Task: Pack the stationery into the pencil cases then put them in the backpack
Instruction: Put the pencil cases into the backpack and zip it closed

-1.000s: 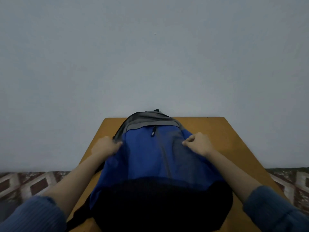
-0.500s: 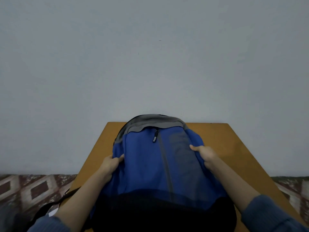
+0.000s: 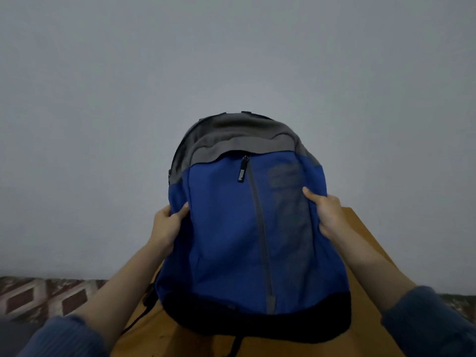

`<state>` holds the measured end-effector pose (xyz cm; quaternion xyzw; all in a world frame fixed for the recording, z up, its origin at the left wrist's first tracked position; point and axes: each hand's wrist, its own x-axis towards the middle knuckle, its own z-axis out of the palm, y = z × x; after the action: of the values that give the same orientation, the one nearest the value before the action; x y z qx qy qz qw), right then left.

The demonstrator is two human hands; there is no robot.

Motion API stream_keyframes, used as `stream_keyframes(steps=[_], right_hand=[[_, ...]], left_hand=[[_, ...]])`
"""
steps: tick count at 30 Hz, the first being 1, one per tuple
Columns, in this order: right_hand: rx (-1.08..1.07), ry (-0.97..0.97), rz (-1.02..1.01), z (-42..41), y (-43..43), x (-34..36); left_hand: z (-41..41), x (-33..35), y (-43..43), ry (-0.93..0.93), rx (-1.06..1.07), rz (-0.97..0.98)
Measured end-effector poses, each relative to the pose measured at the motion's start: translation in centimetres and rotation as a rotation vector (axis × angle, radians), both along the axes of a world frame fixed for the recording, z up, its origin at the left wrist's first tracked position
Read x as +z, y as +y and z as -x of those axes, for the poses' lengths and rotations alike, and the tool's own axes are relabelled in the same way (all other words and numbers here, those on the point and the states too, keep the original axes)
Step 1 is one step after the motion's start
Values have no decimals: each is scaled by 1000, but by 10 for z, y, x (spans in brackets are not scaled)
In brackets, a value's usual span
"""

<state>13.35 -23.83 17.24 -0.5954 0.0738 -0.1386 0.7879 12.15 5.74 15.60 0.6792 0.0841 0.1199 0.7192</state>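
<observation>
A blue backpack (image 3: 231, 233) with a grey top and a black base stands tilted upright over the wooden table (image 3: 371, 253), its front towards me. Its front zip runs down the middle and is shut. My left hand (image 3: 167, 225) grips the bag's left side, thumb on the front. On the bag's right side my right hand (image 3: 327, 215) holds on the same way. No pencil cases or stationery are in view.
A plain grey wall fills the space behind the table. A patterned red and white floor (image 3: 38, 297) shows at the lower left and right. A black strap (image 3: 149, 300) hangs at the bag's lower left.
Both hands slid down the bag's sides and took hold of it. The backpack has been raised from lying flat on the table to nearly upright.
</observation>
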Motion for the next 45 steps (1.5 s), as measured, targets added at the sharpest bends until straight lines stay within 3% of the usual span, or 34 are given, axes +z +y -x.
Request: stream_keyframes(steps=[10,22,29,40,45], right_hand=[[44,-38,-59,15,-6,12],[309,36,161,49,9,-44],[234,66,125,41,22,-47],[211,-134,146,-85,25,40],[219,-163,179,-159,20,48]], left_hand=[[8,14,0,-50,-17,38],[40,-45,-10,57,-370,-43],[36,-43,-23,72,-247,-10],[-112,62,5,-122,-244,-140],[-185,70,4,-161,-271,-194]])
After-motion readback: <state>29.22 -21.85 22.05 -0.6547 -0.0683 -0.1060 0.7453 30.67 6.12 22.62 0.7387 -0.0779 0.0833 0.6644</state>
